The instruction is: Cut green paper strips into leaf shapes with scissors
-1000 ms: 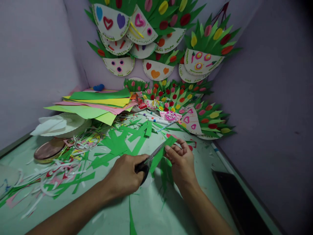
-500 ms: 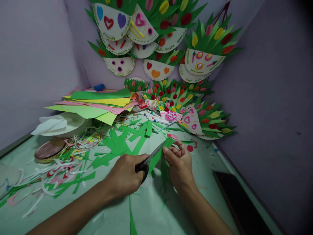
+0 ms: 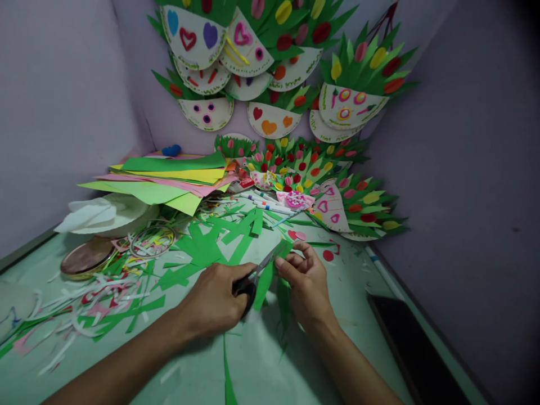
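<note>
My left hand (image 3: 219,295) is closed around the black handles of a pair of scissors (image 3: 250,289), whose blades point up and to the right. Between the blades is a strip of green paper (image 3: 265,281). My right hand (image 3: 307,281) pinches that strip near its upper end with thumb and fingers, just right of the blade tips. Part of the strip is hidden behind the blades and fingers. Green paper offcuts (image 3: 202,247) lie on the table beyond my left hand, and a thin green sliver (image 3: 228,377) lies nearer to me.
Coloured paper sheets (image 3: 169,177) are stacked at the back left, behind white paper plates (image 3: 113,214). A round brown-topped tin (image 3: 87,256) and paper scraps sit at left. Markers (image 3: 274,207) and decorated half plates (image 3: 331,205) lie behind. A black phone (image 3: 409,343) rests at right.
The scissor blades have closed further along the green strip, and a cut piece now hangs down at an angle. My right hand has shifted slightly left and toward the scissors.
</note>
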A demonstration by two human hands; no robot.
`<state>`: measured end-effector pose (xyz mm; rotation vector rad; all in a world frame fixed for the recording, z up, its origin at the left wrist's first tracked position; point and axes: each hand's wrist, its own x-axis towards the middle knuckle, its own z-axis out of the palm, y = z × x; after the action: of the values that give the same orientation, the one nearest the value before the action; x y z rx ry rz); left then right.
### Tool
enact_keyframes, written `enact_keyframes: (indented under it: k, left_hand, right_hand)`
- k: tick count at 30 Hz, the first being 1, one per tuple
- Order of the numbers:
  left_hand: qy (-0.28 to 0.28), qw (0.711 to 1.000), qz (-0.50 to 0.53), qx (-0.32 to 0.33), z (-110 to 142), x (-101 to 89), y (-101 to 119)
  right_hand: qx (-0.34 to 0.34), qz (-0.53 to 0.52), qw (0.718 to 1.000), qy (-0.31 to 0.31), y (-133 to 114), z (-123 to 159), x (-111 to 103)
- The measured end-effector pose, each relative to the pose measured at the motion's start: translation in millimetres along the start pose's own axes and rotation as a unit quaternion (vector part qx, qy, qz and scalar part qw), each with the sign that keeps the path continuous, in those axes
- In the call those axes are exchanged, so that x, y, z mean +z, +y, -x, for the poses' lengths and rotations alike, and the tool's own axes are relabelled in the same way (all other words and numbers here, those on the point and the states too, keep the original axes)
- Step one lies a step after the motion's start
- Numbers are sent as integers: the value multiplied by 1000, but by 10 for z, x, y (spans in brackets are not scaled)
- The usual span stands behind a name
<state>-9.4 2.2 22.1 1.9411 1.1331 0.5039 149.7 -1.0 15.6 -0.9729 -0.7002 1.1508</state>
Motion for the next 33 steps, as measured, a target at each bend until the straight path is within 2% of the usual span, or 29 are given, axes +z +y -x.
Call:
enact_keyframes:
  k: [17, 25, 33]
  left_hand:
    - [-6, 1000, 13, -1, 2, -11, 4]
    - [-12, 999, 37, -3, 3, 20, -21]
    - [-2, 999, 44, -15, 7, 23, -10]
  right_hand:
    - [-3, 13, 1000, -8, 3, -7, -9]
    - [-21, 10, 999, 47, -42, -38, -29]
    - [-18, 16, 1000, 10, 3, -14, -9]
